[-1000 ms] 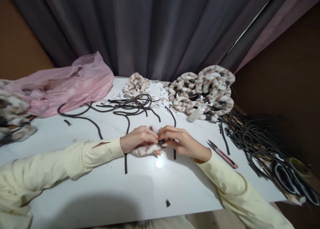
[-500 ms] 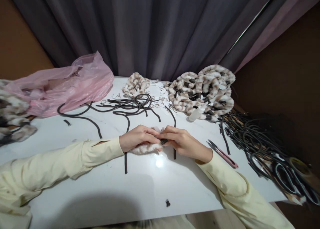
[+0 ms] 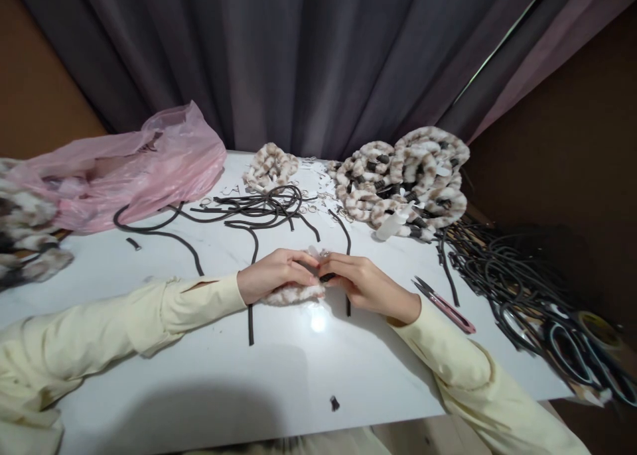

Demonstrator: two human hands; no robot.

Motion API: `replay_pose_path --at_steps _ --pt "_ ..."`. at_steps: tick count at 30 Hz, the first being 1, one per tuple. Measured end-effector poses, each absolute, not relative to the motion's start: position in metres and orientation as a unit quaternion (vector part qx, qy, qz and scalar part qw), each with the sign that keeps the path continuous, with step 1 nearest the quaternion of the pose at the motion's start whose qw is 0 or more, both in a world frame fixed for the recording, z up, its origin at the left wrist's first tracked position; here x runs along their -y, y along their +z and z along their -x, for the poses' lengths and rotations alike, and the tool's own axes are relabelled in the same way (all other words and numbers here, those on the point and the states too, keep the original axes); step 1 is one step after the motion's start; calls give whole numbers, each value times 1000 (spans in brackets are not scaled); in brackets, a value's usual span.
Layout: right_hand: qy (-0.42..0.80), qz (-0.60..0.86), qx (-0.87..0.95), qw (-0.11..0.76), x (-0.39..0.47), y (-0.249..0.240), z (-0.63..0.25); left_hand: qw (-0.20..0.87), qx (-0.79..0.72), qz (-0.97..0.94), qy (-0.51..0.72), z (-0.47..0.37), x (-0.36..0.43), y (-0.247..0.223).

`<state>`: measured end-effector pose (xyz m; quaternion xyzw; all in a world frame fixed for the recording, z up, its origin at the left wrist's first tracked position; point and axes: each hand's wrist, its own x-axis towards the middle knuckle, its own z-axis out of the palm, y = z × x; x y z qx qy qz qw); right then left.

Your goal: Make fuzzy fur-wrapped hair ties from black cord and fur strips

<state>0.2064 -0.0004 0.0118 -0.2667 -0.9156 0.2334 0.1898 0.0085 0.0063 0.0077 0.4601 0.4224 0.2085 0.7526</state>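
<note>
Both hands meet over the middle of the white table [image 3: 199, 369]. My left hand [image 3: 279, 273] is closed on a white and brown fluffy tube [image 3: 293, 295], which shows below its fingers. My right hand [image 3: 361, 282] pinches a short black piece [image 3: 327, 277] at the tube's right end; the fingertips of both hands almost touch there. A small clear or white bit [image 3: 313, 250] pokes out above the fingers. The fingers hide most of the join. Black cords [image 3: 251, 322] lie under and beside both hands.
Pink-handled snips [image 3: 445, 304] lie right of my right hand. Behind are tangled black cords [image 3: 263, 206], metal rings [image 3: 312, 209], fluffy loops [image 3: 428, 156], a small white bottle [image 3: 391, 224] and a pink plastic bag [image 3: 184, 156]. More black cord [image 3: 507, 262] heaps at the right edge.
My right hand's fingers have shifted slightly around the black piece, and the clear or white bit shows more above the fingers. Little else has moved.
</note>
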Motion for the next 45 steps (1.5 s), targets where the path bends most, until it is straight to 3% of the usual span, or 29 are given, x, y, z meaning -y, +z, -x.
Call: replay_pose_path --at_steps 13,27,41,45 --pt "195 304 919 161 3 13 -206 748 -423 -420 292 -10 -3 4" --pt "31 361 930 57 7 13 -197 754 -474 -419 176 -17 -8 18" --pt "232 362 881 198 5 12 -202 669 -457 -564 161 -23 -7 2" --pt "207 368 865 272 1 13 -206 688 -431 -548 202 -23 -7 3"
